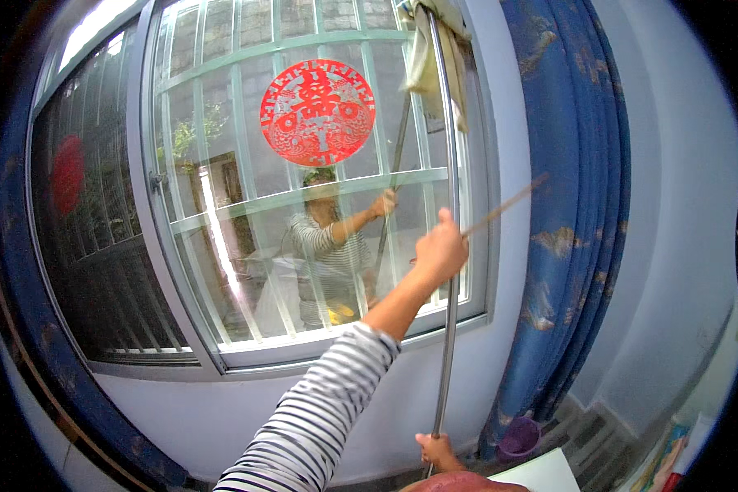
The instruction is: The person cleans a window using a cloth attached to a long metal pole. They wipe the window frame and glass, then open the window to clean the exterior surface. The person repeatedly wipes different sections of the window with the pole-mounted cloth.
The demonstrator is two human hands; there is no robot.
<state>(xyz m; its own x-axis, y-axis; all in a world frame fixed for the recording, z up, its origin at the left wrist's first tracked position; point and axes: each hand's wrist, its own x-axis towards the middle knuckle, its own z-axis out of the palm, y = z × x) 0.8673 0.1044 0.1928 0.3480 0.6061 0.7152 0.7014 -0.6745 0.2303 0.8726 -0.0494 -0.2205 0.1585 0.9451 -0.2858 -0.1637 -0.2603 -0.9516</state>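
A long shiny metal pole (450,154) runs nearly upright in front of a sliding glass window (344,246). My left hand (441,251), in a striped sleeve, grips it about midway. A thin wooden-looking stick (505,208), blurred, juts to the right from behind that fist; I cannot tell whether the fist holds it. Low on the pole, my right hand (435,451) is closed around the shaft. Pale cloth (432,71) hangs from the pole's head over the upper right of the pane. The cloth's top is cut off by the picture's edge.
A round red paper-cut decoration (318,112) is on the glass, with pale bars (295,197) behind. A person's reflection shows in the pane. Right of the window hangs a blue patterned curtain (575,215); a purple bucket (519,438) stands by its foot, near a white board-like surface (544,475).
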